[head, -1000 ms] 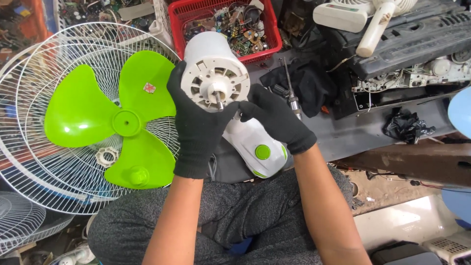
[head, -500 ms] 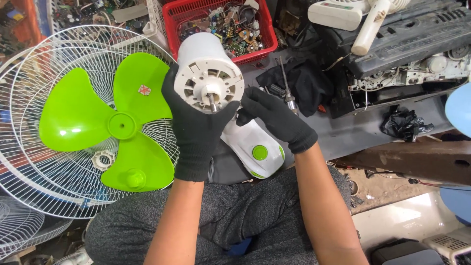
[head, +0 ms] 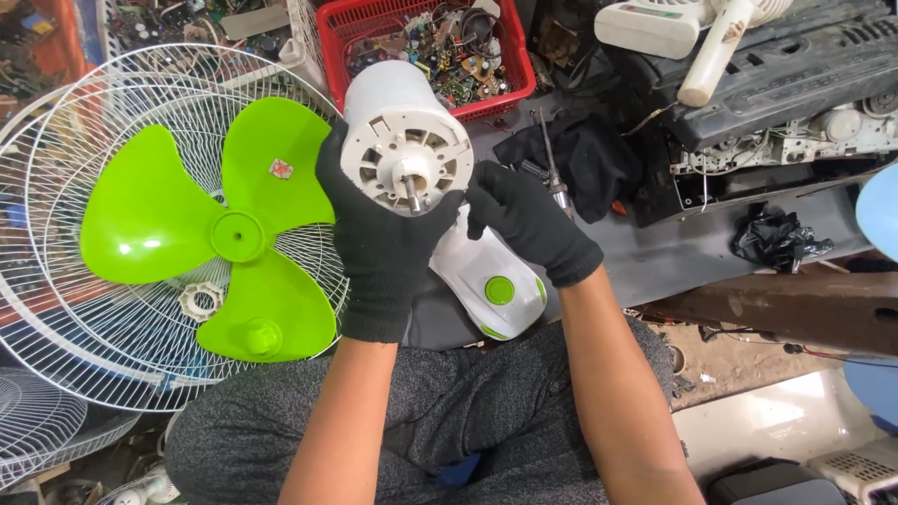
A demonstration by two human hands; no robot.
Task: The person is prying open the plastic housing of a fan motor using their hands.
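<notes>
Gloved hands hold a white cylindrical plastic fan motor housing [head: 404,140] up over the person's lap, its vented face and short metal shaft [head: 412,194] turned toward the camera. The left hand [head: 379,248], in a black knit glove, wraps the housing from below and the side, fingers clenched round its rim. The right hand [head: 528,224], gloved the same, grips the lower right edge of the motor face, thumb and fingers pressed close to the shaft. Beneath them lies the white plastic fan body with a round green button [head: 491,281], resting on the dark grey desk [head: 655,262] against the knees.

To the left, a bright green three-bladed plastic fan blade [head: 210,229] lies on a white wire fan guard [head: 84,140], with a small white plastic lock nut [head: 199,301] on the wires just below it. A metal-shafted screwdriver [head: 552,164] rests on a black cloth [head: 585,159] near the right hand, and a red plastic basket of small electronic parts [head: 426,42] stands behind the motor.

Handling this well seems to mean keeping the left grip firm and low so the housing cannot roll, while the right fingers work lightly at the face; the knit gloves may snag on the vent ribs or shaft.
</notes>
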